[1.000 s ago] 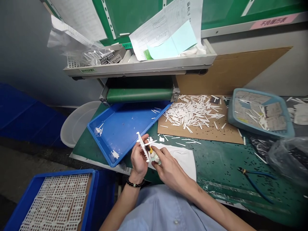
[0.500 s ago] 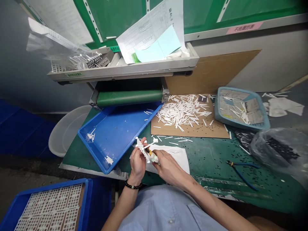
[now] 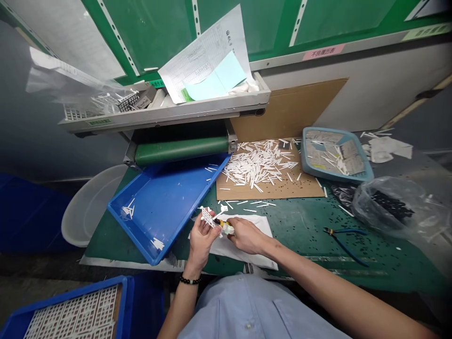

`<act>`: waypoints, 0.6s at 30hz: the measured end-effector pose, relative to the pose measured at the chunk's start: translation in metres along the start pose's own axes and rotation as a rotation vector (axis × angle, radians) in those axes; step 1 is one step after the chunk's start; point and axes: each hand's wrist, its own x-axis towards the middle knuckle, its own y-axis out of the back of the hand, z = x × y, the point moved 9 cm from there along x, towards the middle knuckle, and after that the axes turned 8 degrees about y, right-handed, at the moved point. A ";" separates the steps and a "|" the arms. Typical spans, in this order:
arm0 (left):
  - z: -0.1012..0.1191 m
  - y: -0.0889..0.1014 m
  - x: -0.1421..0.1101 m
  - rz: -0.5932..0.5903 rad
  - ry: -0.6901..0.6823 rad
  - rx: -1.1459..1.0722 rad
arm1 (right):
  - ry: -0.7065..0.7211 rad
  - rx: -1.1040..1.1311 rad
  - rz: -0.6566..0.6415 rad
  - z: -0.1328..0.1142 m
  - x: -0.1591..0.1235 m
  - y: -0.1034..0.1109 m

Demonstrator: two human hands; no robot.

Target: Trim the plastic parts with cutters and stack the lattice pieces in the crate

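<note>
The head camera looks forward and down at the workbench.

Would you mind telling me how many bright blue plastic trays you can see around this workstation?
2: a shallow blue tray in the middle of the view, holding a few white plastic pieces, and a blue tray at lower left, holding white lattice sheets and cut off by the picture edge. Others may be hidden.

Left hand gripping, right hand pinching
</note>
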 end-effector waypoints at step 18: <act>-0.069 -0.012 0.040 -0.071 0.103 -0.299 | -0.093 -0.261 -0.139 0.055 0.017 -0.004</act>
